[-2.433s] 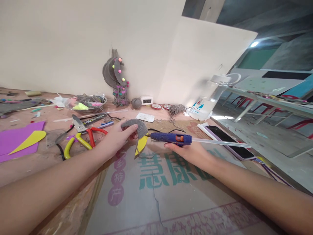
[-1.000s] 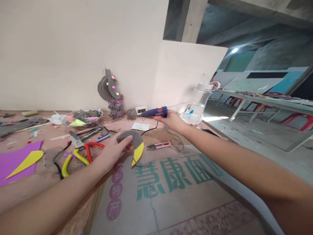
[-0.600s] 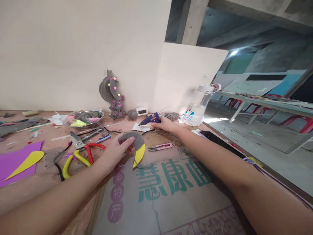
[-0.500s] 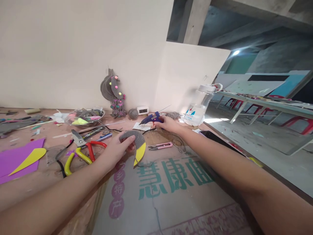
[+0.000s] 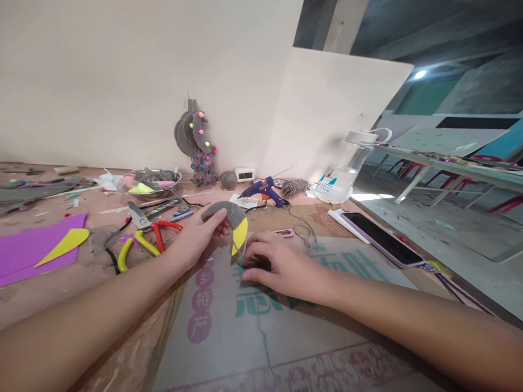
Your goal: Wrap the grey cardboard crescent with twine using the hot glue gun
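My left hand (image 5: 202, 237) pinches a crescent-shaped piece, partly wound with grey yarn (image 5: 229, 211) and ending in a bare yellow tip (image 5: 240, 238). Just right of that tip is my right hand (image 5: 278, 264), its fingers curled and its thumb apart. A loose strand of yarn by the tip runs close to these fingertips; no firm grip on it shows. Behind the right hand, the pink thread snips (image 5: 285, 233) are mostly covered. The blue glue gun (image 5: 263, 189) rests on the table beyond both hands.
Pliers with red and yellow handles (image 5: 141, 242) lie left, beside purple sheets (image 5: 36, 245). A bowl of scraps (image 5: 151, 188), a yarn ball (image 5: 228, 179), a small clock (image 5: 245, 174) and a hanging ornament (image 5: 196, 141) stand behind. A bottle (image 5: 339, 174) and a phone (image 5: 382, 239) are right.
My right hand has let go of the glue gun, leaving it on the table, and has come back toward the yellow tip. My left hand still holds the crescent. The view has shifted slightly.
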Motion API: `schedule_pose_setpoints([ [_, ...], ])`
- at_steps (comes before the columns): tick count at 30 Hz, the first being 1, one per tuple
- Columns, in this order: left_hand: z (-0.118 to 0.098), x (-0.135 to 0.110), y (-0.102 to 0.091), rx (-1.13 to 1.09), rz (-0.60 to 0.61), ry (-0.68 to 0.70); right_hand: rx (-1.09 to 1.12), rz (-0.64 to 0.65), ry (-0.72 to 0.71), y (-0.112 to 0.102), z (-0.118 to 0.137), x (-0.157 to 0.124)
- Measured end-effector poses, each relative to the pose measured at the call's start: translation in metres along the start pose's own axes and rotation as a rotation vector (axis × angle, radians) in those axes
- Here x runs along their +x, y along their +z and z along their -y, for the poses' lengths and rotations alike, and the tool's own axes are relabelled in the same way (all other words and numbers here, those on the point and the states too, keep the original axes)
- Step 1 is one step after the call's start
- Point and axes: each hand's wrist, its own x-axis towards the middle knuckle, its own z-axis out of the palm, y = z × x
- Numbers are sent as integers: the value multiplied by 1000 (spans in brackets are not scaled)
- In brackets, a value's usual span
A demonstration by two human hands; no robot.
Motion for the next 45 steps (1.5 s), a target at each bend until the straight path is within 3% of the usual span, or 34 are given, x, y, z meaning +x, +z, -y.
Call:
schedule_pose_setpoints([
  [5,-2,-1,1,101,42,1,111,-40,19,1,-3,-1],
  [12,-4,-3,3,169,54,-30,132,-249,148,-12,-18,1],
  [18,-3,-2,1,175,61,-30,47,-168,267,-13,-51,7],
  [21,-2,-2,1,189,76,-19,-90,-316,205,-17,-58,9],
  [24,-2,-3,1,213,79,-17,31,-450,236,-19,-53,8],
  [26,-2,-3,1,224,80,-10,262,-394,321,-17,-44,6],
  [30,0,-3,0,246,67,21,591,-136,404,-5,-30,4],
  [35,0,-4,0,228,73,41,817,-68,410,5,-27,9],
  [38,0,-4,0,222,77,38,761,-52,344,4,-28,8],
  [41,2,-2,-1,210,67,43,512,-100,278,3,-29,4],
  [45,3,-1,-1,191,65,32,308,-157,296,3,-30,0],
])
